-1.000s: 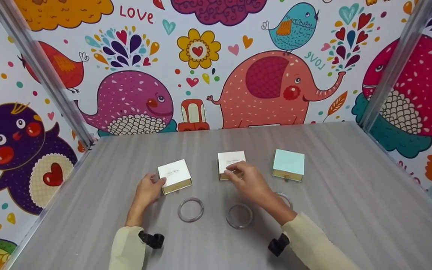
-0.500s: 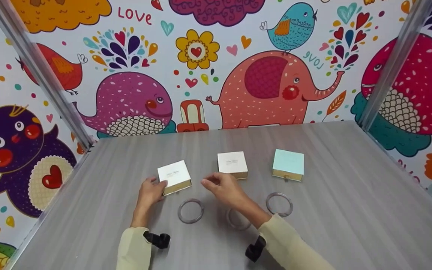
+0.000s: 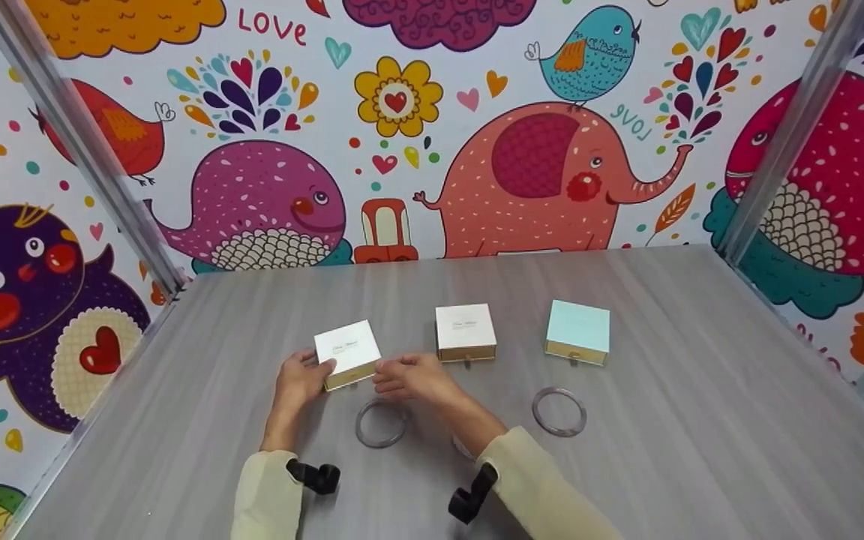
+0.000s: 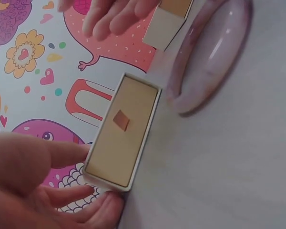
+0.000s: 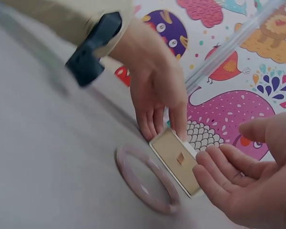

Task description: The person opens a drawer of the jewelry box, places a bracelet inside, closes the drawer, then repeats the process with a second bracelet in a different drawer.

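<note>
While the left hand [image 3: 303, 382] grips the left box [image 3: 347, 349] by its left side, thumb at the front corner, the right hand [image 3: 418, 377] hovers just beside the opposite corner, fingers loosely bent, nothing in them! That box sits on the desk [image 3: 672, 450], slightly turned, gold front [image 4: 133, 93] facing the near side. Looks light and stiff, probably smooth card, so it could skate at a nudge; steady the side walls, don't squash the top. And the tab [image 4: 121, 120], small and seemingly soft: that's the spot to pinch. But look, right ahead of it lies the left bangle [image 3: 359, 427], glossy, hard, likely slippery and breakable, crowding the approach! Farther right, the middle box [image 3: 466, 330], then the mint box [image 3: 578, 330], the right bangle [image 3: 567, 433] before it. The middle bangle [image 3: 461, 448]? Mostly hidden under the right forearm [image 3: 481, 424].
</note>
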Action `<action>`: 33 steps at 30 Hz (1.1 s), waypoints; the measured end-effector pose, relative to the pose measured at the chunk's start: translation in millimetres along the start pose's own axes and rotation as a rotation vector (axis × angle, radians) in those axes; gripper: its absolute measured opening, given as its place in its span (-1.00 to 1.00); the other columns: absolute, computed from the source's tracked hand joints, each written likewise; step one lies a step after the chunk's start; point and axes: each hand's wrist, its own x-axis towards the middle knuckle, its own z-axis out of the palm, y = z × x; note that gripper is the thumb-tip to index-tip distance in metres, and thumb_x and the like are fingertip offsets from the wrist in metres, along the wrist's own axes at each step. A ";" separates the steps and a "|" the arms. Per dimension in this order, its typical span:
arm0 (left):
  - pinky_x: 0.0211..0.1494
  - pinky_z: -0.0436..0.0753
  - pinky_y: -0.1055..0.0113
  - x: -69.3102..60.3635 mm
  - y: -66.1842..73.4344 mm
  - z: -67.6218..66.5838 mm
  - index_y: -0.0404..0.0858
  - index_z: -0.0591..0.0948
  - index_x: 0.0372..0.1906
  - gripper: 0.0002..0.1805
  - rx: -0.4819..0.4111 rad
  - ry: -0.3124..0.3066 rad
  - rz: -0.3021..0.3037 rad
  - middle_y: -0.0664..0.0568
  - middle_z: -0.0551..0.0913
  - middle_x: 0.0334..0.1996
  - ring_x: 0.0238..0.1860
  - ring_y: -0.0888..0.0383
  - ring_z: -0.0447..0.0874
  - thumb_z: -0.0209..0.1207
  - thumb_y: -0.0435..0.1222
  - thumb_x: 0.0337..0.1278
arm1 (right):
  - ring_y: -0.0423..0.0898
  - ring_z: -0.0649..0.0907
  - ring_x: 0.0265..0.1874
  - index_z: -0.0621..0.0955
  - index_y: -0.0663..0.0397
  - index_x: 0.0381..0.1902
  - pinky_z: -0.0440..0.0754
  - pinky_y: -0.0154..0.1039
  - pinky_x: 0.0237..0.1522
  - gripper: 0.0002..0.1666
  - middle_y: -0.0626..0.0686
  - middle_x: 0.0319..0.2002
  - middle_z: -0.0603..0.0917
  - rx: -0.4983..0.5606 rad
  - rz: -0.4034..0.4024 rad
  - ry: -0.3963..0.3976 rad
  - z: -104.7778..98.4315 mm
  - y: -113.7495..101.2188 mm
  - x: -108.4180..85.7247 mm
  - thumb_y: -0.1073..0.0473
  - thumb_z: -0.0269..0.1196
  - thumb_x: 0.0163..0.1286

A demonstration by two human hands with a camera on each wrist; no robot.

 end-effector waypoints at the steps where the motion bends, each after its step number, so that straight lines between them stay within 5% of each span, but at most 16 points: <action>1: 0.19 0.63 0.03 -0.2 -0.1 -0.2 -0.61 0.34 0.34 -0.40 0.002 0.003 0.002 -0.53 0.48 0.25 0.22 -0.31 0.58 0.11 -0.29 0.34 | 0.08 0.80 -0.09 0.61 0.46 0.00 0.75 -0.16 -0.03 -0.63 0.36 -0.04 0.74 0.016 0.017 -0.001 2.5 0.8 1.3 0.18 0.20 0.47; 11: 0.17 0.63 0.08 1.9 -2.2 -1.9 -0.58 0.41 0.30 -0.43 0.007 0.005 0.007 -0.50 0.52 0.22 0.23 -0.29 0.58 0.14 -0.28 0.34 | -0.16 0.77 -0.40 0.69 0.45 -0.08 0.74 -0.33 -0.31 -0.70 0.33 -0.18 0.78 0.110 0.097 0.043 24.6 10.6 31.2 0.26 0.24 0.40; 21: 0.25 0.59 0.02 1.5 -2.9 -3.2 -0.61 0.36 0.32 -0.42 -0.024 -0.012 -0.016 -0.52 0.48 0.25 0.25 -0.31 0.56 0.12 -0.29 0.36 | -0.27 0.61 -0.65 0.71 0.40 -0.21 0.57 -0.46 -0.59 -0.77 0.07 -0.50 0.75 0.032 0.143 0.089 31.2 13.5 43.6 0.26 0.28 0.38; 33: 0.17 0.64 0.10 1.4 -3.3 -1.8 -0.57 0.37 0.34 -0.41 -0.039 -0.015 -0.030 -0.50 0.50 0.25 0.24 -0.27 0.58 0.14 -0.29 0.36 | -0.30 0.52 -0.72 0.76 0.31 -0.31 0.41 -0.49 -0.67 -0.80 -0.05 -0.64 0.67 -0.150 0.168 0.127 31.1 9.2 41.3 0.22 0.35 0.32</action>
